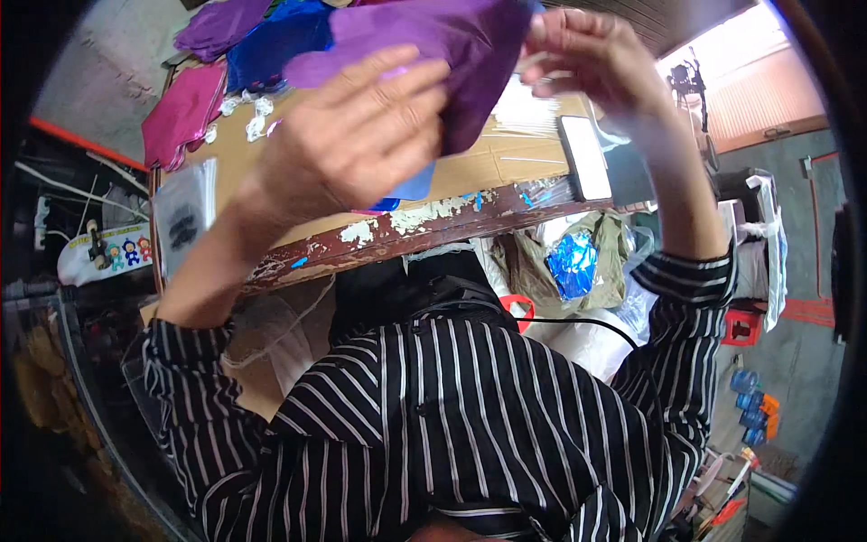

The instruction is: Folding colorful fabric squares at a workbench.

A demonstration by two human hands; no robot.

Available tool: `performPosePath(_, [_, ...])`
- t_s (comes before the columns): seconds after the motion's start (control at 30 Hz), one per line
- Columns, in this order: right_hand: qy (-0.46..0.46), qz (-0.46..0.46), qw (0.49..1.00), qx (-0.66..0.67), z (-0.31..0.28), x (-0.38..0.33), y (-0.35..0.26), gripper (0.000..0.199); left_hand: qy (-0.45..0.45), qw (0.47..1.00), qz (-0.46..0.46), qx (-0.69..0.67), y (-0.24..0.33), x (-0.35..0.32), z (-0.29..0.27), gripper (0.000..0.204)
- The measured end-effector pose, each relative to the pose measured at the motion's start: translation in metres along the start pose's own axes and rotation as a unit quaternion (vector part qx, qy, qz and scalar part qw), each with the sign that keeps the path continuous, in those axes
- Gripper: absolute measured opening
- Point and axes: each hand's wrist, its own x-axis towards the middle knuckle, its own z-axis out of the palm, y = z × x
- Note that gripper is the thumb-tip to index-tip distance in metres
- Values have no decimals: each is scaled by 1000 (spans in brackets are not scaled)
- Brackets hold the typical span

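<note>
One purple sheet [488, 68] being held above cardboard [479, 169]: left side being covered by left hand [361, 131], grip hidden; right edge being pinched by right hand [596, 63]. Probably light, soft, slippery; corners being favoured for hold. Beyond, blue sheet [280, 50] being glimpsed.

A red crate [742, 327] and blue bottles [746, 381] sit at right.

The purple sheet [479, 59] is cut off above.
</note>
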Motion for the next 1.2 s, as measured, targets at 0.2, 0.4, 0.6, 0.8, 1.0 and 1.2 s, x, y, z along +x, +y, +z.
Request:
performPosePath(0.2, [-100,58,913,391,0,-24,78,79,43,997,-61,-33,63,-23,42,8])
performPosePath(0.4, [-87,120,870,471,2,-37,140,83,9,990,-69,-124,105,-40,54,10])
performPosePath(0.6, [3,203,910,362,8,-37,172,60,18,990,-56,-130,117,-54,56,10])
performPosePath(0.8, [-22,125,958,256,21,-8,169,48,17,990,-98,-97,109,-78,43,7])
performPosePath(1.0, [-71,173,964,190,54,32,129,29,-21,989,-124,-77,93,-110,29,9])
performPosePath(1.2, [12,79,990,112,86,62,173,10,-71,947,-308,-47,99,-153,32,34])
